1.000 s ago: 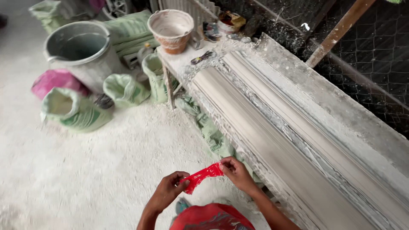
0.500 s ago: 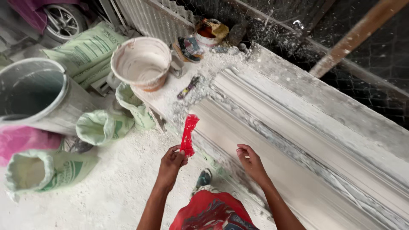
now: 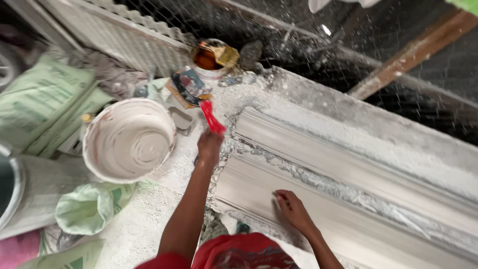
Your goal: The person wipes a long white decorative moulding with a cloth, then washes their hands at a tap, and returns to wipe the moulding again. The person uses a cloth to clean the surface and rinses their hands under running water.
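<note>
My left hand [image 3: 209,147] is stretched forward over the bench end and grips a small red tool [image 3: 212,117] that points up and away. It is close to the white plaster-coated bowl [image 3: 128,139]. My right hand [image 3: 292,210] rests flat on the near edge of a long grey plaster moulding [image 3: 358,199] that runs to the right along the bench.
A tin of brown liquid with a brush [image 3: 211,59] stands at the bench's far end, beside scraps. Green sacks [image 3: 42,104] and an open green bag [image 3: 89,209] lie at left by a grey bucket [image 3: 15,199]. Wire mesh and a wooden beam [image 3: 413,55] back the bench.
My left hand has reached forward with the red tool toward the bench end. My right hand let go of it and dropped onto the moulding. The view swung left and closer.
</note>
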